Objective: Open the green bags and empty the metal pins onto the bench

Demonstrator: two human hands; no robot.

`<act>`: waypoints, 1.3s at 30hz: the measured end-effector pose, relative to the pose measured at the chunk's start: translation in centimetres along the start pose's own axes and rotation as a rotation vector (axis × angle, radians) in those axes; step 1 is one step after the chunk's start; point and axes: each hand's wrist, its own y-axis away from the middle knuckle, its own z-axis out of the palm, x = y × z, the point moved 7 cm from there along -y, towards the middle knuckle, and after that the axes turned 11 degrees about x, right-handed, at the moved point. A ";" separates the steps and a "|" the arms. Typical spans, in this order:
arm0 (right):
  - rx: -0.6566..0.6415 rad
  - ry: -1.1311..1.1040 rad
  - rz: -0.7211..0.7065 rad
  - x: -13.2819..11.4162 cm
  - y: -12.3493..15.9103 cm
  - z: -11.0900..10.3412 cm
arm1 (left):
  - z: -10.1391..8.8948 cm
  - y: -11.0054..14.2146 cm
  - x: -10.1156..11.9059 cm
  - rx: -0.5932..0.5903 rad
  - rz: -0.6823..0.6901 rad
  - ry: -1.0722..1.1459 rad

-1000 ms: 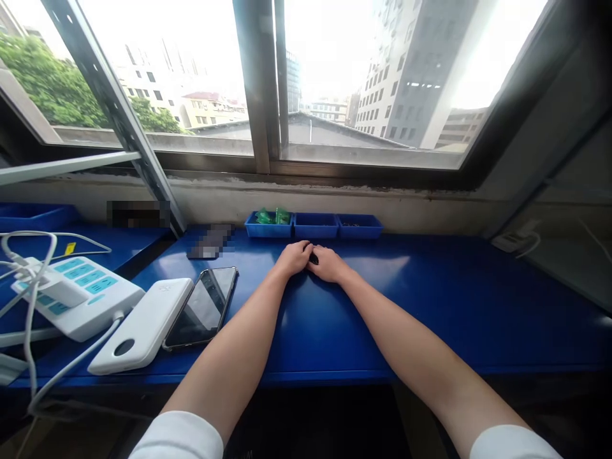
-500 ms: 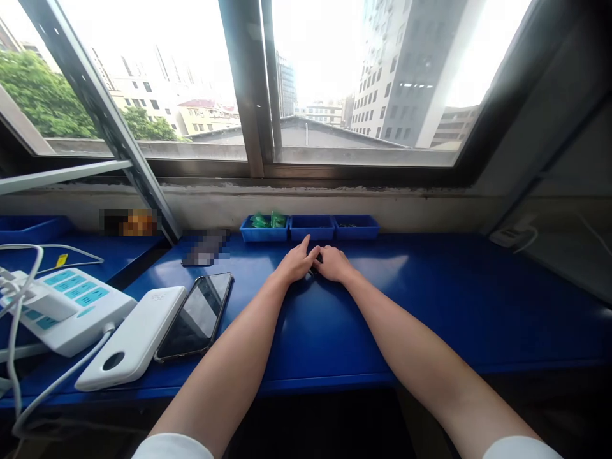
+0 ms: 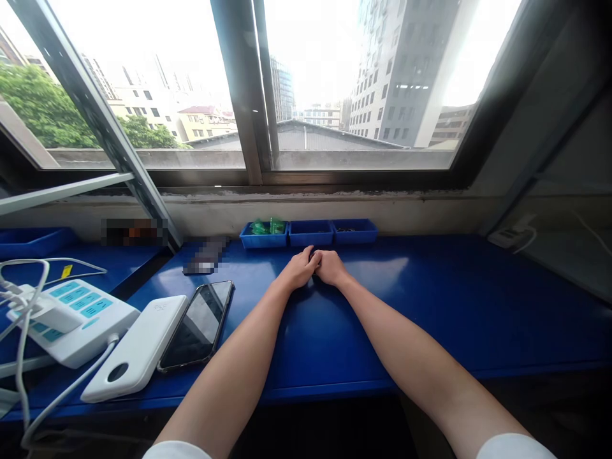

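My left hand (image 3: 299, 268) and my right hand (image 3: 331, 267) meet over the blue table (image 3: 329, 344), fingers closed against each other. Something small and dark shows in part between them, too hidden to name. Just beyond my hands three blue bins stand in a row against the wall. Green plastic packets (image 3: 268, 226) lie in the left bin (image 3: 264, 241). The inside of the middle bin (image 3: 310, 238) is hard to see. Small dark pieces lie in the right bin (image 3: 355, 236).
At the left lie a smartphone (image 3: 198, 325), a white power bank (image 3: 136, 347) and a white power strip (image 3: 81, 319) with cables. A metal shelf post (image 3: 108, 121) rises at the left. Behind the bins are a low wall and a window. A blue tray (image 3: 36, 240) sits far left.
My left hand's raised fingers have folded in, and my right hand has closed further. The dark thing between them shows less. The view has tilted slightly.
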 end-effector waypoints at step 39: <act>0.281 -0.915 0.282 2.1 -1.2 -1.4 | -2.8 0.2 2.9 0.381 0.324 0.055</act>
